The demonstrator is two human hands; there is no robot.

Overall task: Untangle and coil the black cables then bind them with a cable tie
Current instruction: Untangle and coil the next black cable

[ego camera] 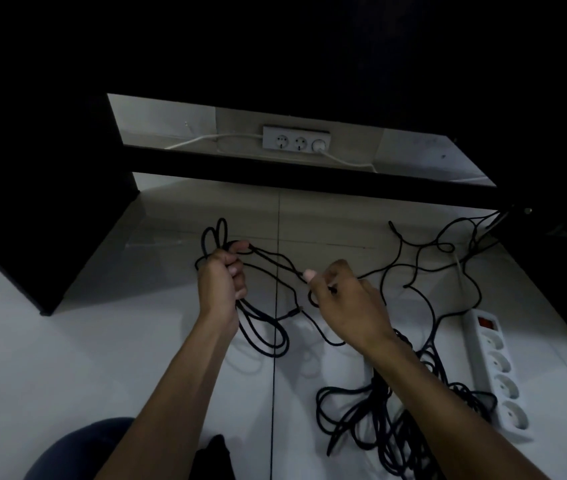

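My left hand [223, 278] grips a small coil of black cable [264, 334], with loops sticking up above the fist and longer loops hanging below it. A strand runs from that coil across to my right hand [344, 303], which pinches the black cable between thumb and fingers. More black cable [424, 258] trails right toward the dark desk. A tangled heap of black cables [379, 420] lies on the floor under my right forearm. No cable tie is visible.
A white power strip [496, 368] lies on the white tiled floor at the right. Another white socket strip [295, 140] with white leads sits behind the black desk crossbar [309, 174]. Dark desk panels stand left and right. My knee [77, 452] shows at the bottom.
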